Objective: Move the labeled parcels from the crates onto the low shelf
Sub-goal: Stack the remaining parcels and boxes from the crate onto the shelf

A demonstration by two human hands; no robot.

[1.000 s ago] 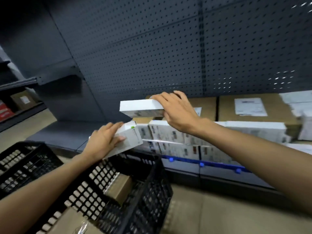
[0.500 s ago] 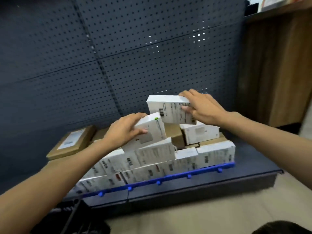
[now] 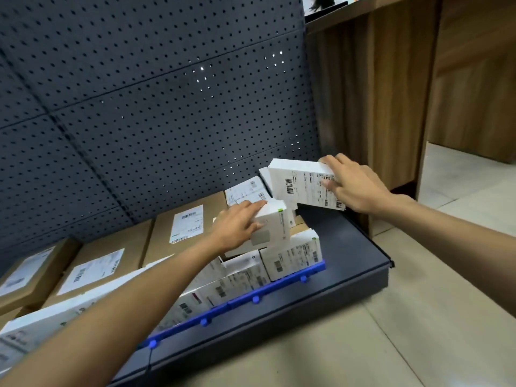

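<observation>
My right hand [image 3: 354, 185] grips a white parcel with barcode labels [image 3: 301, 182] by its right end, held tilted above the right end of the low dark shelf [image 3: 349, 247]. My left hand [image 3: 237, 227] grips a smaller white box with a green mark [image 3: 273, 227], resting on top of the stacked white parcels [image 3: 290, 255] at the shelf front. Several white labeled parcels stand in rows behind the blue front rail [image 3: 251, 300]. No crate is in view.
Brown cardboard boxes with white labels [image 3: 184, 227] lie flat along the back of the shelf. A dark perforated back panel [image 3: 153, 93] rises behind. A wooden cabinet [image 3: 391, 107] stands to the right. Beige tiled floor [image 3: 363, 344] lies in front.
The view swung right, away from the black crates, to the shelf's right end. Both hands carried their white boxes rightward over the stacked parcels; the left box now rests on the stack.
</observation>
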